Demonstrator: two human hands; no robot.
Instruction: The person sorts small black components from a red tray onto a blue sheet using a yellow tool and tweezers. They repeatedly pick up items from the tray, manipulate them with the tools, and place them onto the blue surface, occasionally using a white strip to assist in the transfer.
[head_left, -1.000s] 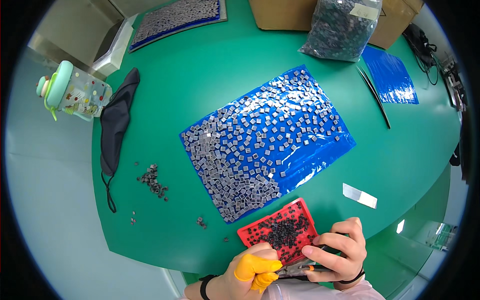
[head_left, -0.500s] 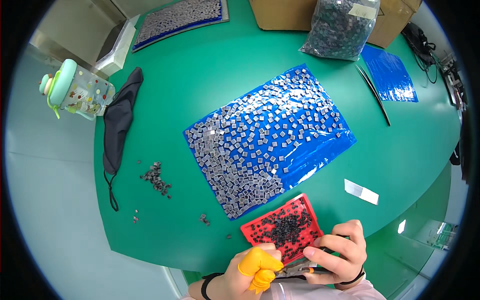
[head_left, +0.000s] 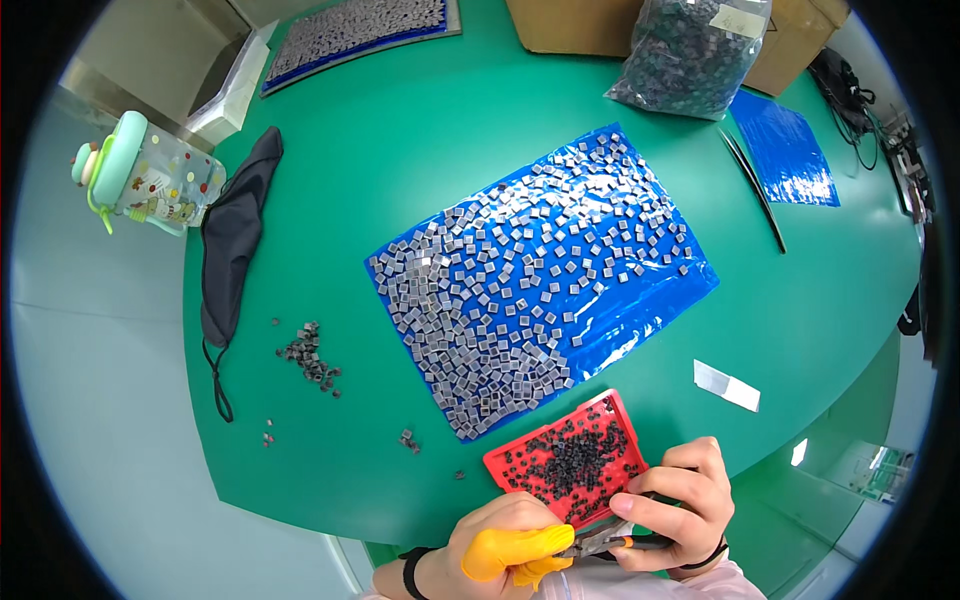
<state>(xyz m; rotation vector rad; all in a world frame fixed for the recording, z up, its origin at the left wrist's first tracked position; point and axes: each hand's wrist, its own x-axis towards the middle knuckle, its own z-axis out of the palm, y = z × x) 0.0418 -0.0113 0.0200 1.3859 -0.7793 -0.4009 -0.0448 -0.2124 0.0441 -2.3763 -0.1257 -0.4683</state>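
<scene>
My right hand is closed around the handles of a pair of pliers, which have dark grips with a bit of orange. Yellow coverings sit on the thumb and a finger of my left hand, and those fingers pinch together right at the jaws. Whatever lies between them is too small to make out. Just beyond both hands, a shallow red tray holds several small black pieces. Fingers of my right hand overlap its near right corner.
A blue sheet covered with small grey square pieces lies mid-table. Loose dark pieces sit left. Around them are a black mask, a bottle, tweezers, a filled plastic bag and a white strip.
My left hand has turned slightly, so its yellow-covered fingers now point more toward the plier jaws. The right hand keeps its hold on the pliers. The whole view has shifted a little.
</scene>
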